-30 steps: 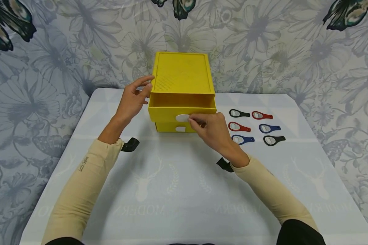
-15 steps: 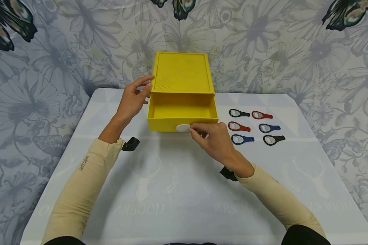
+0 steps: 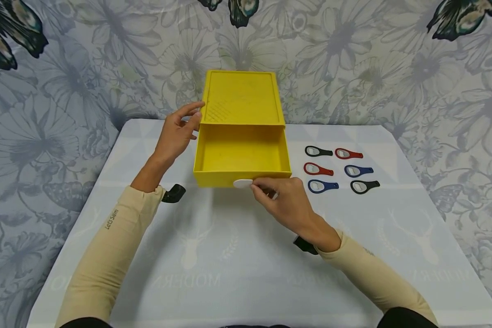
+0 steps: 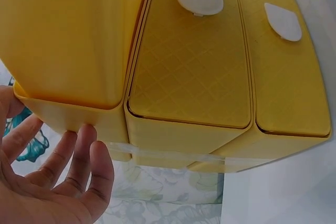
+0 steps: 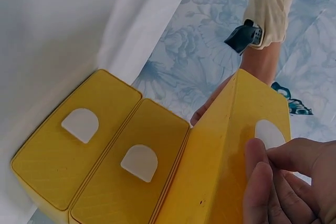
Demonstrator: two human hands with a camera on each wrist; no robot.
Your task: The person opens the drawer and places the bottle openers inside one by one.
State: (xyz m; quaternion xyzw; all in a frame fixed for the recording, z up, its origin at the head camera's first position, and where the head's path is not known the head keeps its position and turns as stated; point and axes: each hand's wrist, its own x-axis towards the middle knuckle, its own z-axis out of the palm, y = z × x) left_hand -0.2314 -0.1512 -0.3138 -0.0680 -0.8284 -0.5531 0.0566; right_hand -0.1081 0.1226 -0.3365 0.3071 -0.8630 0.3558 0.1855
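A yellow plastic drawer cabinet [image 3: 243,98] stands at the back middle of the table. Its top drawer [image 3: 243,152] is pulled far out toward me, with nothing inside in the head view. My right hand [image 3: 284,200] pinches the white pull tab [image 5: 269,132] on that drawer's front between thumb and fingers. My left hand [image 3: 178,134] rests its fingertips against the cabinet's left side near the top, fingers loosely extended. In the left wrist view, the two lower drawers, the middle drawer [image 4: 189,72] and the bottom drawer [image 4: 291,82], are pushed in.
Right of the cabinet lie several small tools with looped heads and short handles, in two columns: black, red and blue, among them a blue one [image 3: 323,186] and a black one [image 3: 365,187]. The white-covered table [image 3: 238,282] meets a flowered backdrop [image 3: 344,59].
My right hand has drawn the top drawer out toward me, from partly open to far open. The left hand has stayed at the cabinet's side.
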